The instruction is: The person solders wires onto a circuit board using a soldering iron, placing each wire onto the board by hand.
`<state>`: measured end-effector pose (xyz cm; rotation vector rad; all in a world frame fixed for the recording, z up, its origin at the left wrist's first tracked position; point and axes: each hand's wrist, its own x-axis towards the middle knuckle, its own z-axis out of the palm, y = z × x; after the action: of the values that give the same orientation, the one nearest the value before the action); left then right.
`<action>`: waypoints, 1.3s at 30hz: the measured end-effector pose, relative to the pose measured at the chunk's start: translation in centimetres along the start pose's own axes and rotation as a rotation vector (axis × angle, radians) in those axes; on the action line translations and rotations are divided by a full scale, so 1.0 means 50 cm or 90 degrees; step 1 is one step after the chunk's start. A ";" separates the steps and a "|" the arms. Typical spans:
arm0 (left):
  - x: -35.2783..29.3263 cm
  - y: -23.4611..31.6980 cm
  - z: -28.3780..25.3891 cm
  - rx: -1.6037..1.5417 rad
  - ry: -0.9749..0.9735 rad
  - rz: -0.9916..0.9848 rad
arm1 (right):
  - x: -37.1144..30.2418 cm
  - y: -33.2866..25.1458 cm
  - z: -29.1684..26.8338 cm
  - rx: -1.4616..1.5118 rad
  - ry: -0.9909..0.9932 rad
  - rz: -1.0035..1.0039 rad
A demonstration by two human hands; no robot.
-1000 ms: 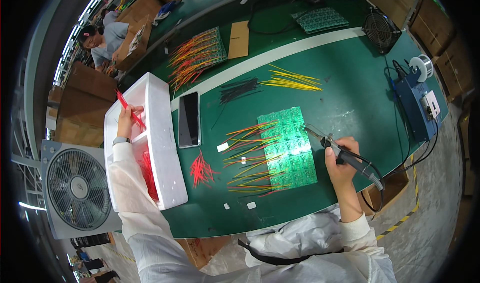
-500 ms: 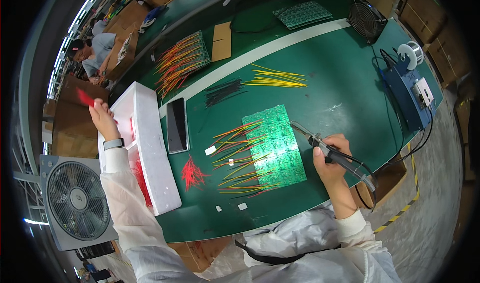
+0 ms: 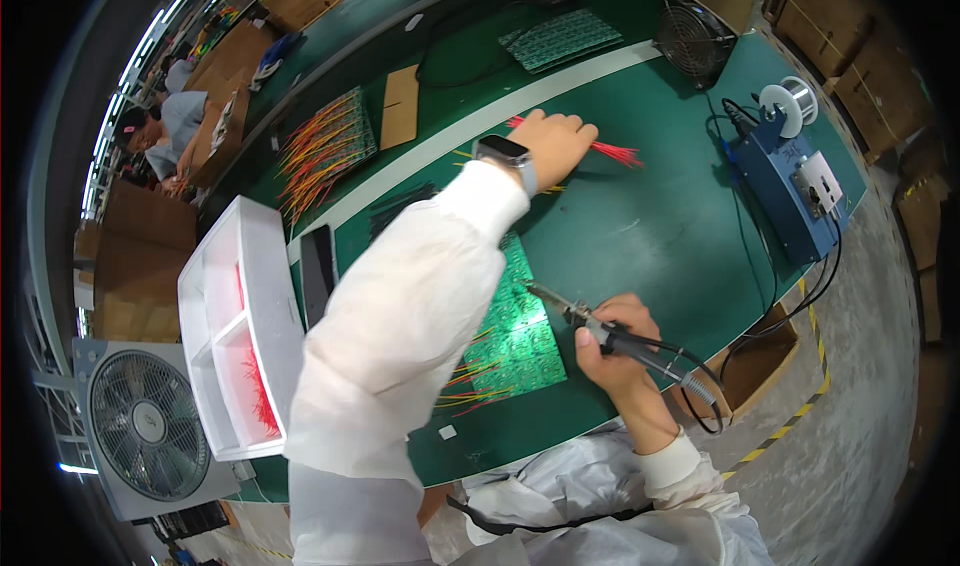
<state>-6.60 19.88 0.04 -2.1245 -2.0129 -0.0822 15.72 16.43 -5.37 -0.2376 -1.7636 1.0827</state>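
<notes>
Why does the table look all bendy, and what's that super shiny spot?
In the head view, the fisheye lens curves the edges of the table and the picture's corners go black; also in the head view, the shiny spot is glare on the green circuit board.

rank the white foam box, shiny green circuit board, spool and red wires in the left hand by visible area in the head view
1. White foam box
2. Shiny green circuit board, partly hidden by the left sleeve
3. Spool
4. Red wires, their middle covered by the left hand
</notes>
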 end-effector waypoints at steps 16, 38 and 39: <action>0.114 0.034 0.040 -0.095 0.007 0.107 | 0.008 0.008 -0.003 0.041 0.014 -0.034; -0.225 0.128 -0.174 -0.541 0.203 -0.424 | 0.001 0.013 -0.014 -0.010 0.037 0.016; -0.270 0.158 -0.176 -0.568 0.165 -0.491 | -0.001 0.016 -0.016 -0.017 0.050 0.026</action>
<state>1.33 4.61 5.19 -1.3403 -2.7681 -1.5096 16.17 17.30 -5.92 -0.3290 -1.7110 1.0655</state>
